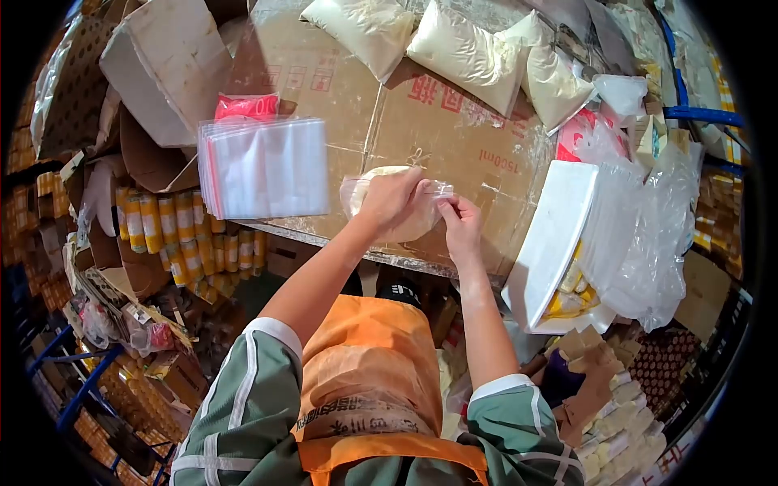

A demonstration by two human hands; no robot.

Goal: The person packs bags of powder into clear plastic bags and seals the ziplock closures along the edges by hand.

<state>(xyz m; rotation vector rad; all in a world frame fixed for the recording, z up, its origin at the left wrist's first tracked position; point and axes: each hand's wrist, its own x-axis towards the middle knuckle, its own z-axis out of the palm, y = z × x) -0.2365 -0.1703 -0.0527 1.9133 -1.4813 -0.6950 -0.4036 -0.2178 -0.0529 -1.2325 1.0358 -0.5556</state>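
A clear zip bag (415, 225) with pale powder in it lies near the front edge of the cardboard-covered table (324, 174). My left hand (392, 196) reaches across the bag, its fingers closed at the bag's edge and partly hidden. At the bag's right end, my right hand (462, 228) pinches the clear plastic edge between thumb and fingers. Left of the hands lies a stack of flat, clear zip bags (271, 166) with a reddish strip along one side.
Several filled powder bags, among them one plump bag (468, 58), lie along the far side. A pink packet (247, 106) sits behind the flat stack. At the right stands a white foam box (551, 243) with loose plastic (640, 235) beside it. Yellow-labelled packs (182, 231) hang lower left.
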